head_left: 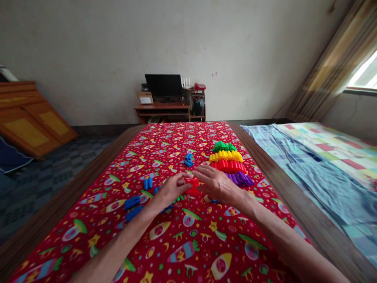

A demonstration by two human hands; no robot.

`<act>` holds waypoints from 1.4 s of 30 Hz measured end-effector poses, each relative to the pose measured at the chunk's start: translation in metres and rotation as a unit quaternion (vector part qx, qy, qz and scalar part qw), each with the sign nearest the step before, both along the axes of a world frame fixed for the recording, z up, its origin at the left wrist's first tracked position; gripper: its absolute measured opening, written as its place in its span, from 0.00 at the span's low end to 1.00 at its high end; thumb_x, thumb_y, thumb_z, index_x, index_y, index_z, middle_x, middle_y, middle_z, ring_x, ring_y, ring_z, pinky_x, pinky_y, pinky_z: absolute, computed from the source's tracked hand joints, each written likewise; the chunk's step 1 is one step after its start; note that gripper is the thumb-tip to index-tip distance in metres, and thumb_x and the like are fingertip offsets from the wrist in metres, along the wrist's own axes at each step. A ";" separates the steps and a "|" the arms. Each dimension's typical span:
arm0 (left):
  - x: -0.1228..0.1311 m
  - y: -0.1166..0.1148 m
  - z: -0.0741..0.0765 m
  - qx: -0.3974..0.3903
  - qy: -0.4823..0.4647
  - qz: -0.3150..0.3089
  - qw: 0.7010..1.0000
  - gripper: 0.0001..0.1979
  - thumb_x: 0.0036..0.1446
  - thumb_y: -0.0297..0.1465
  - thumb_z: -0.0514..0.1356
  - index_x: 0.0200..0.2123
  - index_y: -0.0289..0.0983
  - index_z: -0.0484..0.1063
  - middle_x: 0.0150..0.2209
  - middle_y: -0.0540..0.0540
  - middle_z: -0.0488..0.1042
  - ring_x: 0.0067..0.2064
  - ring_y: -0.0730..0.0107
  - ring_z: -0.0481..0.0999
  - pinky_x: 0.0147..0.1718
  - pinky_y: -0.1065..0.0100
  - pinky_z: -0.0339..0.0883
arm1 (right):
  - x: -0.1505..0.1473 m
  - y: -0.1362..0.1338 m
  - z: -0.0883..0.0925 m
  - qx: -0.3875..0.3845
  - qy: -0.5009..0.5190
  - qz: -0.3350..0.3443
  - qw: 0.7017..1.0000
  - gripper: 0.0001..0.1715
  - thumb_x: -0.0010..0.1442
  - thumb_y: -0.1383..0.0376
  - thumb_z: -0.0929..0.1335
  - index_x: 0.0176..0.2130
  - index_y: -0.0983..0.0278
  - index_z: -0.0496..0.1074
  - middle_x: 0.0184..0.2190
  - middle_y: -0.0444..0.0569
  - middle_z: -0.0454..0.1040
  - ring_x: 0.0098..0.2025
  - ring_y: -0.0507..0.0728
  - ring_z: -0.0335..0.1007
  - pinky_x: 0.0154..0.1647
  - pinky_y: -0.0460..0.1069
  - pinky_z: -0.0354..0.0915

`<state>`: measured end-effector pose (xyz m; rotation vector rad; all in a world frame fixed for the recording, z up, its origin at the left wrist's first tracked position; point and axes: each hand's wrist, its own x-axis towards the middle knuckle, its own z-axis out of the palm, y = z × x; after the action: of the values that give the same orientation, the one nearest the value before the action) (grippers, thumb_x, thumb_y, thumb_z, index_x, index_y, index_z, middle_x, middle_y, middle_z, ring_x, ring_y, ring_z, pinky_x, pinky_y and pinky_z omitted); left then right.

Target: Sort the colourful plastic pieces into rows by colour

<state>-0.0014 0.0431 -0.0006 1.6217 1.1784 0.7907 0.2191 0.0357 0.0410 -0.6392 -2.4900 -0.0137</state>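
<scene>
Between my two hands lies a small group of red plastic tubes (193,187) on the patterned red cloth (188,237). My left hand (173,188) is at their left side, fingers curved and thumb apart, the thumb tip beside the red pieces. From the right, my right hand (217,183) reaches over with its fingers stretched out and apart, palm down. Whether either hand touches the red tubes I cannot tell. Green pieces (179,198) and some blue ones are partly hidden by my left hand and wrist.
At the right lie rows of green tubes (224,146), yellow tubes (226,156), red tubes (231,166) and purple tubes (240,179). Blue tubes (132,203) are scattered left, with more blue tubes (189,160) ahead. A desk with a monitor (163,85) stands beyond.
</scene>
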 end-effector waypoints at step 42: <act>0.012 -0.020 0.009 0.048 -0.098 0.001 0.994 0.13 0.57 0.39 0.58 0.38 0.35 0.72 0.30 0.45 0.77 0.31 0.68 0.76 0.31 0.69 0.69 | 0.090 0.064 -0.009 -0.059 -0.044 -0.218 0.973 0.25 0.57 0.73 0.69 0.55 0.67 0.72 0.44 0.58 0.79 0.43 0.61 0.76 0.44 0.51 0.69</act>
<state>0.0103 0.0232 0.0089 1.5813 1.0155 0.9962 0.3094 0.0996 0.0324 -1.2489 -2.3955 -0.0612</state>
